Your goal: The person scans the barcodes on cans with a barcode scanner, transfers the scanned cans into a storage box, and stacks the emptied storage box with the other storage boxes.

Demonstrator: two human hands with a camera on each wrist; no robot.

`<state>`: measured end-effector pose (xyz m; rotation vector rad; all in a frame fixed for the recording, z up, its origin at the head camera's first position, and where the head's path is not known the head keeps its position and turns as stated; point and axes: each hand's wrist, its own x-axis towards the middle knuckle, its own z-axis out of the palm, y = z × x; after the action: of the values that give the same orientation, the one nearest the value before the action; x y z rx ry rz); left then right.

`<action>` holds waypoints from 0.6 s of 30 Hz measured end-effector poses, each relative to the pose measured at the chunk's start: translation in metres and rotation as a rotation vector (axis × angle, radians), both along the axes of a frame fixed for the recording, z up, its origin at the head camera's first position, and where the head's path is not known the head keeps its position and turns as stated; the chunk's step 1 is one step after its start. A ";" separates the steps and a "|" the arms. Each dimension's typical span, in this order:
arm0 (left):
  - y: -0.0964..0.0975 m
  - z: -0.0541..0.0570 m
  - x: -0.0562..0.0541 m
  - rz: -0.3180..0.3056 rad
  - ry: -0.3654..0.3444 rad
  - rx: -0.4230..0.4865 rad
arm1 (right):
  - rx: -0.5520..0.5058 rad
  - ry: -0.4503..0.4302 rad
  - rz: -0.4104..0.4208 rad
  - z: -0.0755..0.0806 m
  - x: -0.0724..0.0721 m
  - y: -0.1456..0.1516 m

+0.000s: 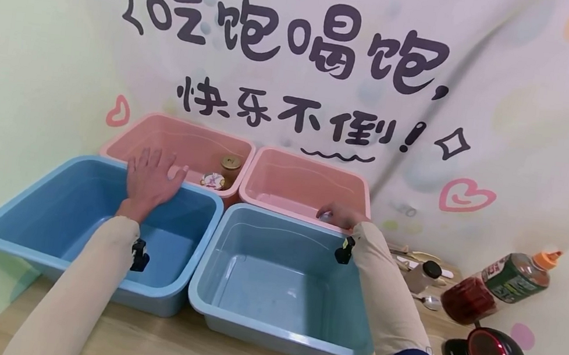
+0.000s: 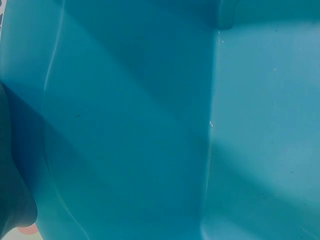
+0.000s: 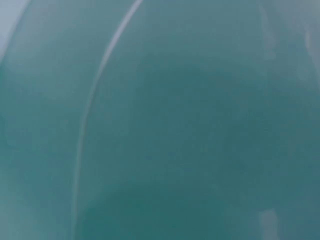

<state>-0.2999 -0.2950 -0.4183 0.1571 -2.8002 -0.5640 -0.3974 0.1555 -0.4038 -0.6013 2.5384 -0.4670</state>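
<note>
My left hand (image 1: 151, 180) reaches over the back rim of the left blue bin (image 1: 106, 168), its fingers spread and straight toward the left pink bin (image 1: 184, 131). In that pink bin, to the right of the hand, are a can with a gold-coloured top (image 1: 231, 163) and a round, colourfully printed item (image 1: 212, 180). My right hand (image 1: 343, 215) is at the front of the right pink bin (image 1: 312, 162), fingers curled around a small pale, shiny object (image 1: 325, 217), mostly hidden. The right wrist view shows only the wall of the right blue bin (image 3: 190, 120).
The right blue bin (image 1: 267, 331) stands under my right forearm. On the wooden table (image 1: 160, 339) at right are a black-capped jar (image 1: 422, 277), a spoon (image 1: 428, 302), other utensils, a red-filled bottle with an orange cap (image 1: 496, 286) and a black device with a red-lit ring (image 1: 488, 354).
</note>
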 end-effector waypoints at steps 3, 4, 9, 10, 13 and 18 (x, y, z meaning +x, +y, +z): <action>0.001 -0.001 0.000 0.004 0.004 0.002 | -0.013 -0.008 -0.006 -0.001 0.001 0.002; 0.002 -0.001 0.000 0.005 0.007 0.003 | -0.016 -0.021 -0.015 -0.001 0.002 0.002; 0.001 -0.004 -0.002 0.003 0.024 0.009 | -0.008 -0.155 -0.165 0.007 0.004 0.003; 0.000 -0.004 -0.003 0.002 0.029 0.009 | -0.009 -0.182 -0.195 0.009 0.004 0.003; -0.001 -0.004 -0.003 0.002 0.041 0.012 | -0.008 -0.201 -0.221 0.016 0.004 0.002; 0.000 0.000 -0.002 0.000 0.025 0.009 | -0.013 -0.175 -0.179 0.023 0.005 0.002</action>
<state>-0.3016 -0.2947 -0.4183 0.1515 -2.7741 -0.5753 -0.3920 0.1577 -0.3811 -0.3237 2.4328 -0.5727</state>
